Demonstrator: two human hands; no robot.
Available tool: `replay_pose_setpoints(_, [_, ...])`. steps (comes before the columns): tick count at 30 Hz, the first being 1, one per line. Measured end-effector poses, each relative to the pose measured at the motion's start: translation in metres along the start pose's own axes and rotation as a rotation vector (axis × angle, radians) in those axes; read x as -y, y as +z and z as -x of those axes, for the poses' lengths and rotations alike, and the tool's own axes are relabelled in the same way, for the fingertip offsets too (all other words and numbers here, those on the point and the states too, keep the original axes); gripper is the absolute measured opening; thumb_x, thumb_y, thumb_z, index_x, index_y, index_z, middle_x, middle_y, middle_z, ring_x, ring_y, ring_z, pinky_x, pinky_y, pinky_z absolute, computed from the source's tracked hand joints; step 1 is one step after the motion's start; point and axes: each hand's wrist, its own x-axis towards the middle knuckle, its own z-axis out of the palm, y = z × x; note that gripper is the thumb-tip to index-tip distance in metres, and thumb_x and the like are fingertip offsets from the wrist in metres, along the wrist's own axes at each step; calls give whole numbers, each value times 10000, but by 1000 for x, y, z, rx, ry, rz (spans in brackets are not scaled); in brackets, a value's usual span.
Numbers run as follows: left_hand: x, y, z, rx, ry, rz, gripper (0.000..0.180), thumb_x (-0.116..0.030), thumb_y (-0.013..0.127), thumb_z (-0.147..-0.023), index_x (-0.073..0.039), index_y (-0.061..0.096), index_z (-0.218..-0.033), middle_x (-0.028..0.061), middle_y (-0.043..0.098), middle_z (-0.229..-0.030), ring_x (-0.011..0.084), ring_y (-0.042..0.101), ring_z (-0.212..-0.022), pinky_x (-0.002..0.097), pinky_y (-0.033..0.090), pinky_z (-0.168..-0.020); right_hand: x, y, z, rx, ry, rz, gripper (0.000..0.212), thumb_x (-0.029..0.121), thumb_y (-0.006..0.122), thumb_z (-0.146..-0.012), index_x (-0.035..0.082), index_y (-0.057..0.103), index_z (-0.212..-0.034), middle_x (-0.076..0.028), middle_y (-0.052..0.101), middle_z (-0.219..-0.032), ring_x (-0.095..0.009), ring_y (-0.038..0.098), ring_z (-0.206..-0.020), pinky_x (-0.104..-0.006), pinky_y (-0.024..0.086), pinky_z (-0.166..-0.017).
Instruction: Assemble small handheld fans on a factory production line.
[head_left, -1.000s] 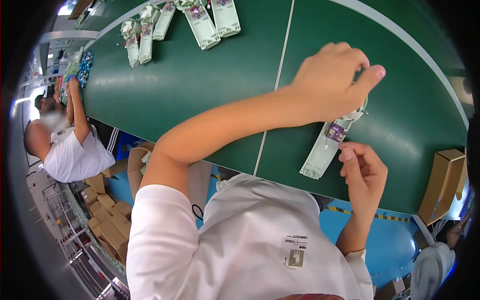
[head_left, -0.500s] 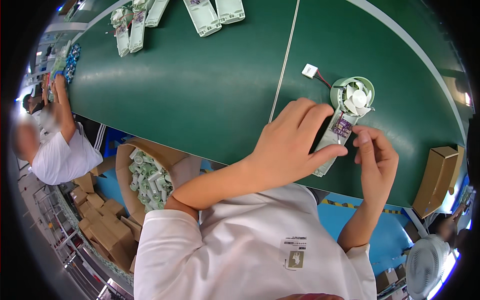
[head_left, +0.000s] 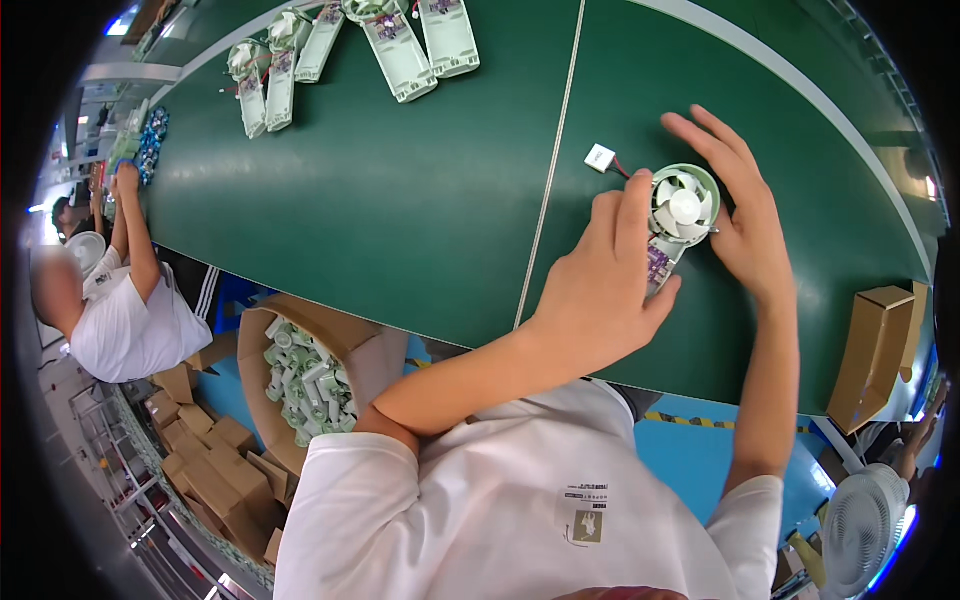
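Note:
A pale green handheld fan [head_left: 685, 207] with white blades lies on the green work surface, its handle casing uncovered. Inside the handle sits a small purple circuit board [head_left: 658, 262]. A white block [head_left: 600, 158] on red and dark wires reaches out left of the fan head. My left hand [head_left: 605, 280] lies across the handle and covers most of it, index fingertip at the ring and thumb along the right side. To the right of the ring is my right hand [head_left: 748, 225], fingers stretched out and apart, its palm side close to or touching the rim.
More opened fan bodies [head_left: 400, 65] lie at the far left of the green table [head_left: 380, 220]. Below its near edge stands a carton [head_left: 262, 385] full of pale green parts. An upright cardboard box [head_left: 870, 350] is at the right. Another person [head_left: 135, 315] works at the left.
My right hand has moved from beside the circuit board up to the right of the fan head, and its fingers have spread. The whole view has shifted slightly.

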Motion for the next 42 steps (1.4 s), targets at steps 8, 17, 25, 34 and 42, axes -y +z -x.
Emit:
replay_pose_setpoints(8, [18,-26,14,-48,25,-64,884,-169,788,-738,2,279,-1441,180,503,-1144,306,612,-905,373,542,-680,-8,7,-50,295,-357,58,457,-24,621,-776,145,697,-1193,-38,598,-1351,-326,452,-1322,-415,408,-1053])
replay_pose_setpoints(17, [31,-43,24,-40,24,90,826,-163,773,-749,11,318,-1417,195,511,-1171,323,628,-956,376,565,-741,2,2,-35,203,-395,210,245,58,706,-725,85,724,-968,-79,626,-1041,-294,582,-1004,-388,502,-826])
replay_pose_setpoints(25, [31,-44,25,-1,70,228,773,-146,786,-727,-27,402,-1387,158,557,-1118,283,632,-902,338,556,-709,0,11,6,49,-295,59,323,-8,705,-684,45,692,-1002,-73,638,-1039,-298,591,-1006,-394,487,-870])
replay_pose_setpoints(34, [40,-42,30,-50,61,390,739,-109,804,-708,-48,452,-1356,125,564,-1056,187,581,-700,304,512,-632,0,16,18,97,-164,34,431,-9,755,-594,27,673,-1016,-86,600,-1090,-323,536,-1124,-422,435,-962])
replay_pose_setpoints(42, [42,-46,29,-77,60,411,714,-104,804,-712,-44,465,-1337,122,556,-1042,191,585,-707,308,510,-635,14,23,9,29,-148,215,417,27,780,-590,67,704,-999,-55,550,-945,-269,545,-977,-372,464,-835])
